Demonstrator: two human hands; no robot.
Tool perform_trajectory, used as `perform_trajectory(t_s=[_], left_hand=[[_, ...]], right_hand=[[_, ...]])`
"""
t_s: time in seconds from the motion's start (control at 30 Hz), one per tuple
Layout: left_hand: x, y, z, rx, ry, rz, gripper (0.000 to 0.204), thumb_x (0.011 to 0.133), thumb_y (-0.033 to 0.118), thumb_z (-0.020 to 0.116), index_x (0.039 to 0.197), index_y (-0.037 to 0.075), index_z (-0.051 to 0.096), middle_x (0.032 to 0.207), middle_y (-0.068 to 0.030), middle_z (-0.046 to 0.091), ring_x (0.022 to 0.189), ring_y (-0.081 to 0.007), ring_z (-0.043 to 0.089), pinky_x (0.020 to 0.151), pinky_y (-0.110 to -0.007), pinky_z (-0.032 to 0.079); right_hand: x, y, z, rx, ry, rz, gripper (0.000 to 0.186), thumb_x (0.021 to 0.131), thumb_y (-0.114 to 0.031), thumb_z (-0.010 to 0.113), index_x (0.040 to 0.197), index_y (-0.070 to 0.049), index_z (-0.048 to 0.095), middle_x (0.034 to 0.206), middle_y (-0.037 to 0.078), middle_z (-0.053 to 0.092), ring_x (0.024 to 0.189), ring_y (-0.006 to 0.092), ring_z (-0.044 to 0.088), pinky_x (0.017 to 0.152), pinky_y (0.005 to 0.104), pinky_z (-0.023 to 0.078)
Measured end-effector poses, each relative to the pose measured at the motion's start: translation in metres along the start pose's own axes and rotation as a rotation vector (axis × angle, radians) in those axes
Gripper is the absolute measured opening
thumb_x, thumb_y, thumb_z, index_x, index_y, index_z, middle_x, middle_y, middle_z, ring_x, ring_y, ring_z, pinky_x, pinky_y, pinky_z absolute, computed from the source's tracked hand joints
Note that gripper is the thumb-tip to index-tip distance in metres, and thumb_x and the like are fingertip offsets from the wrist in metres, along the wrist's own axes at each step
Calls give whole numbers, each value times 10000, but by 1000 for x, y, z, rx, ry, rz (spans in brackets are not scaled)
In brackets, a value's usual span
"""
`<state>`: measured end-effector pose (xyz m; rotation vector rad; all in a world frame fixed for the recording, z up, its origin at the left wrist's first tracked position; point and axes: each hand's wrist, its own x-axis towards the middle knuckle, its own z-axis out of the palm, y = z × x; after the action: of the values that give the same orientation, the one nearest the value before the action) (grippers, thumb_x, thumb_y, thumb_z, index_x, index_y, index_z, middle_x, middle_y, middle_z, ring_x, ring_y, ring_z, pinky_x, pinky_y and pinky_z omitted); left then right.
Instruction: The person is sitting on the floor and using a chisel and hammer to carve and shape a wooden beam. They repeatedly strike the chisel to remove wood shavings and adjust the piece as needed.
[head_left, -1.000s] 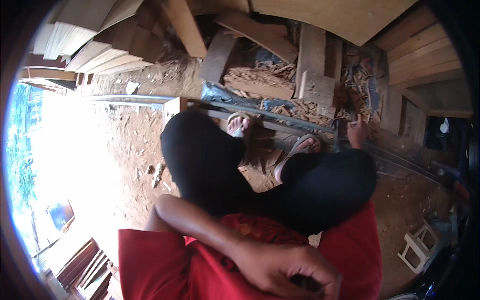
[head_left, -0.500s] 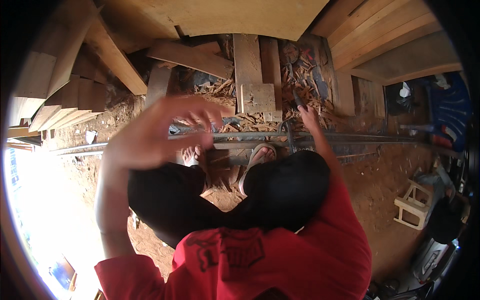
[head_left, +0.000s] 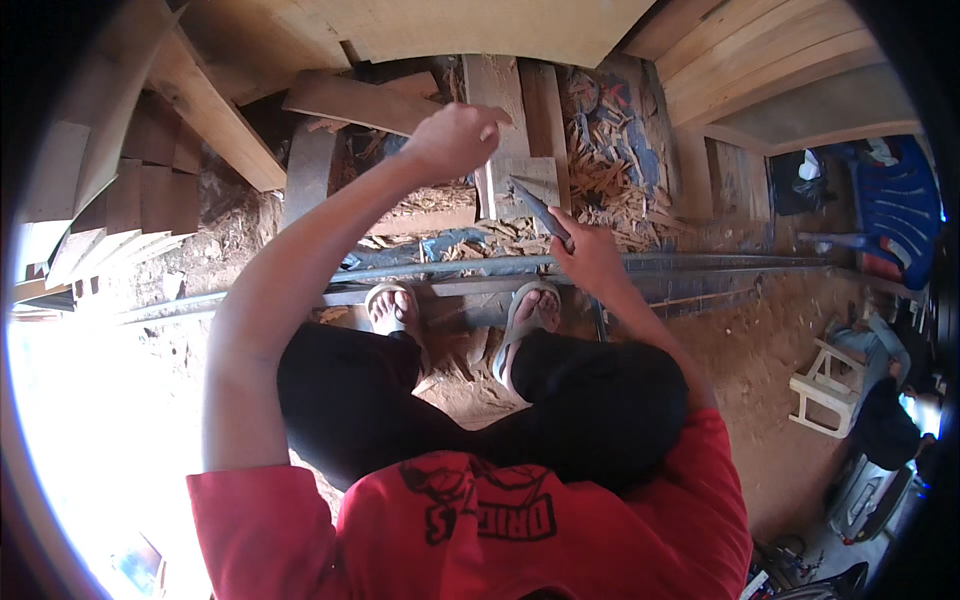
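My right hand (head_left: 590,258) is wrapped round a grey, tapered, blade-like tool (head_left: 541,213); its exact kind does not show. The tool slants away to the left, and its narrow tip lies over a short wooden block (head_left: 538,172). This block rests on a long plank (head_left: 492,82) running away from me. Over the plank's left edge is my left hand (head_left: 455,142), the forefinger stretched out and the other fingers loosely bent. I see nothing in it, though the inner side of the hand is partly hidden.
Wood chips (head_left: 610,190) cover the ground around the planks. A long metal bar (head_left: 450,268) crosses in front of my feet. Stacked boards (head_left: 120,205) stand at the left, a large wooden panel (head_left: 480,28) at the far side. Rightward are a blue plastic chair (head_left: 895,215) and a cream stool (head_left: 828,388).
My left hand has moved away from me and to the right, over the plank. My right hand has come nearer and left, swinging the tool's tip over the block.
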<state>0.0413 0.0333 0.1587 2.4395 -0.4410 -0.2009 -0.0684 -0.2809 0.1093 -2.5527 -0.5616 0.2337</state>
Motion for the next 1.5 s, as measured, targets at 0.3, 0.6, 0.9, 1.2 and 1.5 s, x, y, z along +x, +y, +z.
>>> perform_trajectory(t_s=[0.3, 0.6, 0.9, 1.2, 1.5], left_hand=[[-14, -80, 4, -26, 79, -144, 328, 1043, 168, 655, 1330, 54, 767, 1235, -192, 819, 1107, -351, 812, 983, -457, 649], [-1, -63, 29, -63, -45, -86, 346, 1031, 216, 637, 1342, 119, 755, 1223, -172, 820, 1156, -401, 778, 1055, -518, 603], [-36, 15, 71, 123, 67, 417, 806, 866, 188, 848, 1591, 202, 498, 1562, -183, 509, 1436, -422, 540, 1201, -557, 493], [-97, 77, 156, -28, 243, 146, 883, 786, 93, 865, 1593, 166, 517, 1452, -202, 504, 1401, -455, 478, 1159, -573, 451], [-68, 72, 180, -143, 378, 247, 326, 779, 72, 814, 1074, 46, 678, 1146, -149, 680, 1134, -397, 668, 937, -498, 577]], right_hand=[[-8, -10, 0, 62, -71, 111, 568, 962, -242, 707, 1498, -59, 666, 849, 291, 746, 819, 472, 758, 796, 553, 606], [11, -36, -11, -35, -83, 152, 535, 946, -265, 727, 1439, -59, 720, 745, 243, 737, 747, 447, 763, 776, 541, 626], [60, -44, -40, -67, -58, 149, 438, 1025, -384, 685, 1288, -37, 734, 913, 274, 783, 912, 491, 773, 864, 591, 618], [-3, -7, 42, 634, -4, 232, 306, 1133, -330, 569, 1299, -75, 536, 979, 188, 712, 934, 432, 732, 778, 506, 544], [-29, 38, 45, 1011, 107, 316, 491, 1171, -543, 504, 1264, -70, 596, 968, 82, 696, 817, 177, 671, 737, 351, 561]])
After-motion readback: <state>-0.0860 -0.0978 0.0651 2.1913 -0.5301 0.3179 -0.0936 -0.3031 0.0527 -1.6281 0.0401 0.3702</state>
